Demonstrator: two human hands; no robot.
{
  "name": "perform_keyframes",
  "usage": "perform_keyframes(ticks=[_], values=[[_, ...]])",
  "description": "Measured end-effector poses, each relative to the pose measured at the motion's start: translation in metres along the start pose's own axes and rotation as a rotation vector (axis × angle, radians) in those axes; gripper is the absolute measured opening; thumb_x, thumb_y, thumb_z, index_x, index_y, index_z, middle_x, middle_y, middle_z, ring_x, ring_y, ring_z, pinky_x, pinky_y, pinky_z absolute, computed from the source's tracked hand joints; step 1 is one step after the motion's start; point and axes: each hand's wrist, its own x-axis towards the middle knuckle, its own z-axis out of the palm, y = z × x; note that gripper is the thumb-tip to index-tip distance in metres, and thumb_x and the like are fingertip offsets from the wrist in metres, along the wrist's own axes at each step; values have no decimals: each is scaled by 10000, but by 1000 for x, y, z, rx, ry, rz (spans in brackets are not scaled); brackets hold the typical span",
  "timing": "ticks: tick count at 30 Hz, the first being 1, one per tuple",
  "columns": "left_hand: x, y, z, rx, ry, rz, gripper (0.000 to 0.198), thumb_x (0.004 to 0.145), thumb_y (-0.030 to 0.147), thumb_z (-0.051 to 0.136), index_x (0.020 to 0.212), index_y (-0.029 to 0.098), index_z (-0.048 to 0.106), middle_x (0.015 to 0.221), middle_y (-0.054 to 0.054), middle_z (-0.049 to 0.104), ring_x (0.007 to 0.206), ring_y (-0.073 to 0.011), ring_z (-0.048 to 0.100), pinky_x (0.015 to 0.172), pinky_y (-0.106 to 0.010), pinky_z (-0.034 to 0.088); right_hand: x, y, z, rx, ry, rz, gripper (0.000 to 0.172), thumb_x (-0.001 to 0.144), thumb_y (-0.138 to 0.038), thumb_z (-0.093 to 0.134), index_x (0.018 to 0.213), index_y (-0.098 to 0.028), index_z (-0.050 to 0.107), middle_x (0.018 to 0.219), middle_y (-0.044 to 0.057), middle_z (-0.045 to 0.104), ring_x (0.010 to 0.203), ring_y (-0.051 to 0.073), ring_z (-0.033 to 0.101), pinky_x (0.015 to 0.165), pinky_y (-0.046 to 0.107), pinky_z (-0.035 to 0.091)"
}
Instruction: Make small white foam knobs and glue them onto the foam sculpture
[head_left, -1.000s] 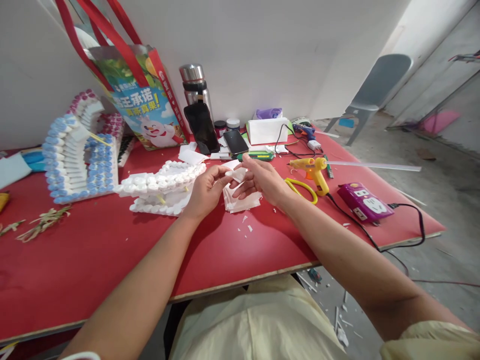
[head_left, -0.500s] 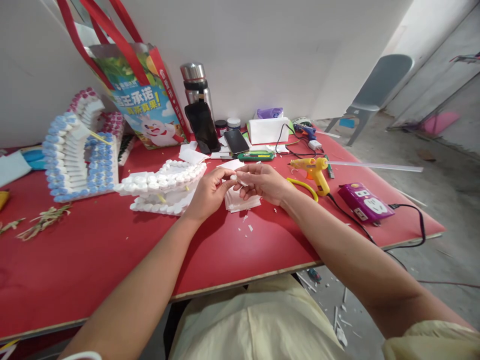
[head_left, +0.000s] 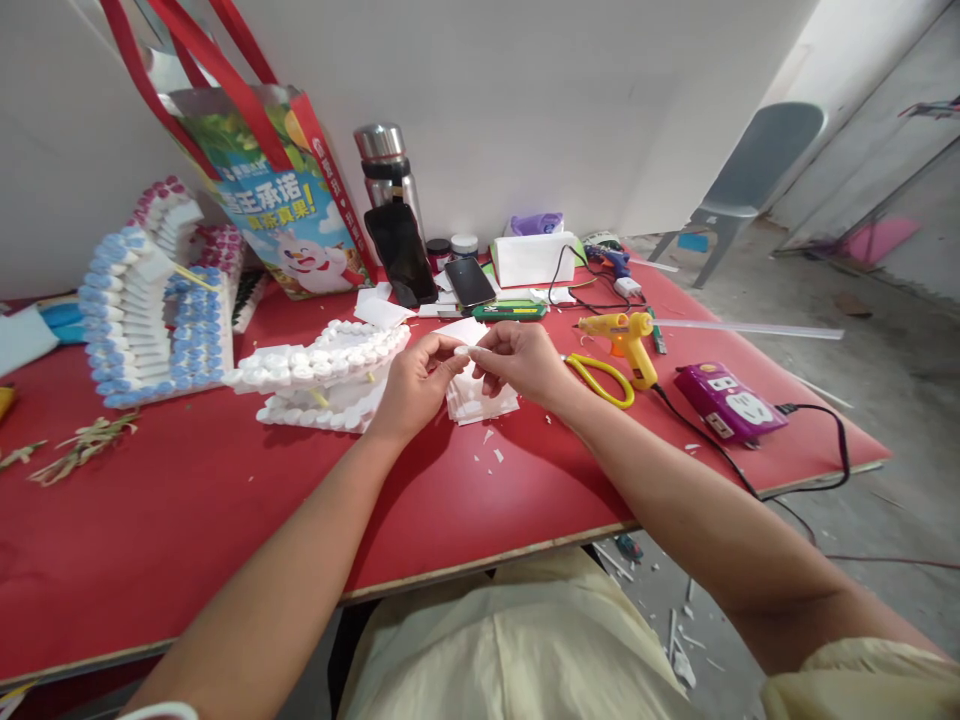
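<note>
Between my fingertips is a small white piece (head_left: pixel 462 351), perhaps rolled paper; its exact kind is too small to make out. My left hand (head_left: pixel 421 385) pinches it from the left, thumb against forefinger. From the other side my right hand (head_left: pixel 525 362) closes thumb and fingers on the same piece. Below the hands lies a stack of white paper squares (head_left: pixel 484 408), partly covered by them. Beside my left hand stands a white curved model (head_left: pixel 322 360) built of many small rounded white pieces, with yellowish sticks between its two layers.
A yellow glue gun (head_left: pixel 626 340), yellow-handled scissors (head_left: pixel 604 382) and a purple power socket (head_left: pixel 729 402) with a cord lie to the right. Blue-and-white models (head_left: pixel 154 320) and a shopping bag (head_left: pixel 289 210) stand left. Phones (head_left: pixel 401 255) and a steel flask (head_left: pixel 384 165) are behind.
My right hand has turned and its fingers have curled in more, with the white piece now less visible between the fingertips. More of the yellow scissors handle shows. The view has shifted slightly.
</note>
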Motion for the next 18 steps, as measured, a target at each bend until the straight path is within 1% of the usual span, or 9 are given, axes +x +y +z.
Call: perform_keyframes(ticks=[3, 4, 6, 9, 12, 16, 18], values=[[0, -2, 4, -91, 22, -52, 254, 868, 421, 709, 955, 183, 700, 843, -41, 712, 795, -187, 651, 760, -310, 520, -4, 0, 4, -323, 120, -193, 181, 878, -293, 655, 753, -197, 566, 611, -6, 638, 498, 122, 599, 512, 244, 431], [-1, -3, 5, -107, 32, -63, 261, 853, 425, 726, 943, 182, 701, 842, -40, 713, 793, -185, 653, 759, -310, 523, -6, 0, 5, -418, 140, -251, 160, 874, -264, 639, 749, -200, 562, 592, -13, 616, 512, 125, 587, 532, 248, 410], [-1, -4, 5, -130, 52, -76, 270, 814, 429, 769, 905, 182, 706, 836, -37, 718, 780, -181, 656, 756, -309, 528, -8, -1, 5, -531, 123, -334, 117, 875, -231, 609, 770, -202, 566, 587, -13, 605, 543, 135, 576, 564, 257, 386], [-1, -4, 2, -178, 47, -84, 284, 744, 424, 833, 833, 184, 710, 808, -29, 723, 754, -173, 658, 737, -305, 534, -8, -2, 2, -535, 37, -360, 85, 905, -230, 565, 827, -197, 575, 644, 7, 648, 571, 140, 582, 581, 257, 380], [0, -3, -3, -228, 5, -113, 306, 683, 415, 878, 793, 180, 715, 770, -27, 722, 733, -171, 659, 719, -305, 538, -8, -1, -1, -523, -7, -369, 85, 911, -229, 557, 837, -193, 577, 644, 10, 652, 561, 137, 573, 574, 257, 373], [1, -3, -7, -261, -66, -142, 314, 687, 397, 878, 889, 178, 782, 827, -49, 753, 755, -179, 675, 751, -323, 550, -7, 0, -2, -525, -26, -399, 72, 885, -216, 573, 818, -190, 584, 572, -13, 616, 523, 126, 553, 559, 257, 376], [1, -4, -8, -267, -81, -147, 300, 702, 380, 871, 920, 185, 804, 839, -54, 762, 767, -182, 680, 767, -326, 551, -6, 0, -1, -471, -23, -359, 72, 874, -221, 589, 808, -191, 591, 558, -22, 613, 503, 120, 566, 541, 252, 390]])
